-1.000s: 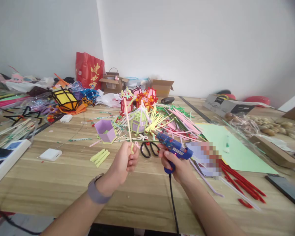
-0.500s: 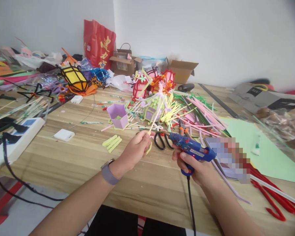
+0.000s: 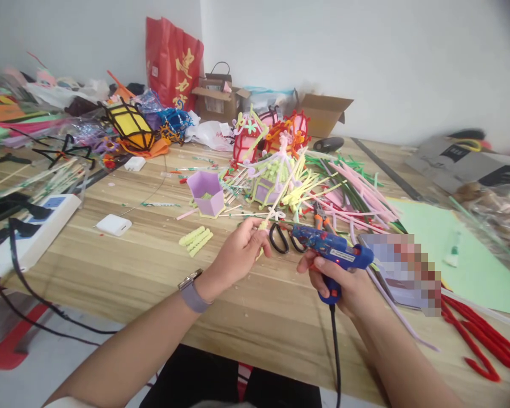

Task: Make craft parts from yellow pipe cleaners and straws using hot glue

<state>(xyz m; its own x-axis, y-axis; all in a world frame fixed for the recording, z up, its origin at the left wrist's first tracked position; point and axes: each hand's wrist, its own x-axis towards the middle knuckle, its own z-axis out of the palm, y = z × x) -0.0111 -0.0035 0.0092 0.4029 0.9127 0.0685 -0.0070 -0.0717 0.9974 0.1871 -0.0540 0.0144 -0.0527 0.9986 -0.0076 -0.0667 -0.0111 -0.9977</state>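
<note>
My left hand is closed around a thin pale stick that slants up and to the right, with some pale yellow chenille stem around its lower part. Most of what lies inside the fingers is hidden. In my right hand is a blue hot glue gun, gripped by its handle, nozzle towards my left hand and apart from it. Black-handled scissors lie between the hands. Left of them are pale yellow twisted pieces and a purple hexagonal cup with yellow trim.
Lanterns, chenille stems and orange-handled pliers crowd the middle. A white power strip lies left, a green sheet and red stems right. The glue gun's black cord hangs over the front edge.
The view has shifted slightly. My left hand has turned a little, and the stick leans further right. The glue gun stays at about the same distance from it, still in my right hand.
</note>
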